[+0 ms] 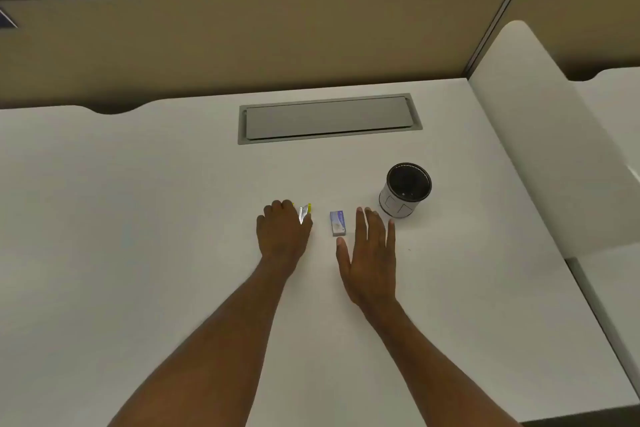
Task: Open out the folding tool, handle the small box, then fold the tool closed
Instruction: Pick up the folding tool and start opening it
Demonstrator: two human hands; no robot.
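On the white desk point(173, 201), the left hand point(282, 236) lay knuckles up with its fingers curled around the folding tool point(304, 213), whose silver metal and yellow end showed just past the thumb side; whether the tool was opened or folded could not be told. The right hand point(370, 253) rested flat and empty, fingers spread, just right of the small box point(338, 222), which lay between the two hands without being touched, while a dark-rimmed white cup point(405, 194) stood near, further right
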